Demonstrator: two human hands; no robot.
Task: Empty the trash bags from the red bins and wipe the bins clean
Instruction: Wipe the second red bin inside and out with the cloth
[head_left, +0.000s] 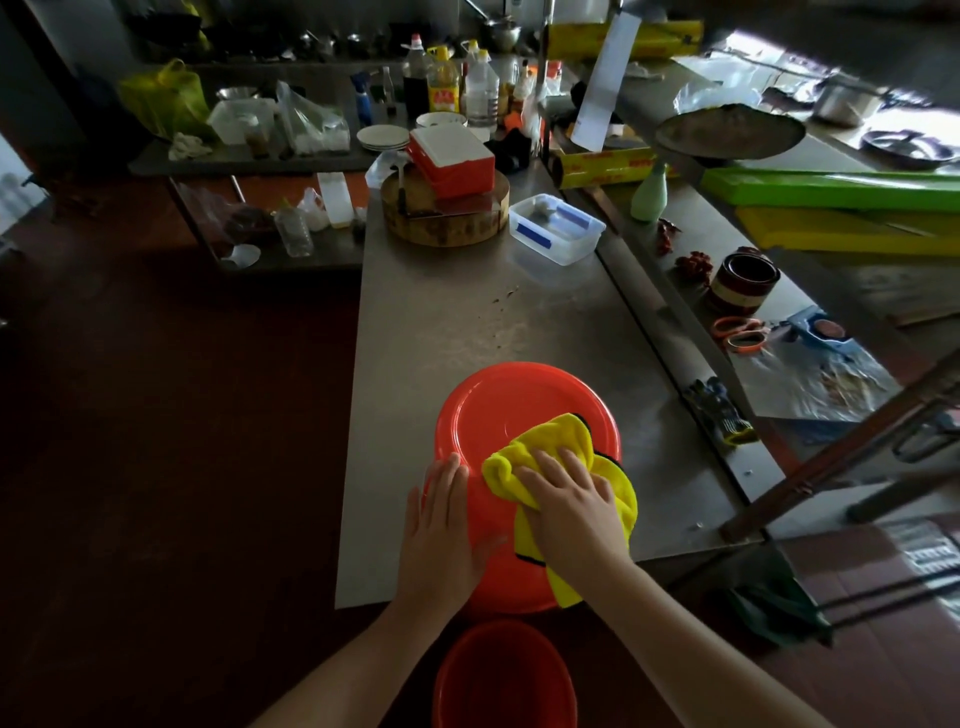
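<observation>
A steel desk (467, 312) is carrying the work. Its near end is taken up by a red bin (498, 410) that appears to be sitting upturned, base uppermost, so that its outer surface is facing the person. A 2nd red bin (504, 675) is standing mouth-up on the floor just below the desk edge, its inside too dark to read. It is probably waiting there for its own turn. A yellow cloth (563, 434) is lying bunched across the near right of the upturned base. The right hand (566, 504) is pressing flat on the cloth, fingers spread, to drive the wipe. The left hand (441, 525) is lying flat, fingers extended, on the bin's left flank, seemingly bracing it against sliding.
</observation>
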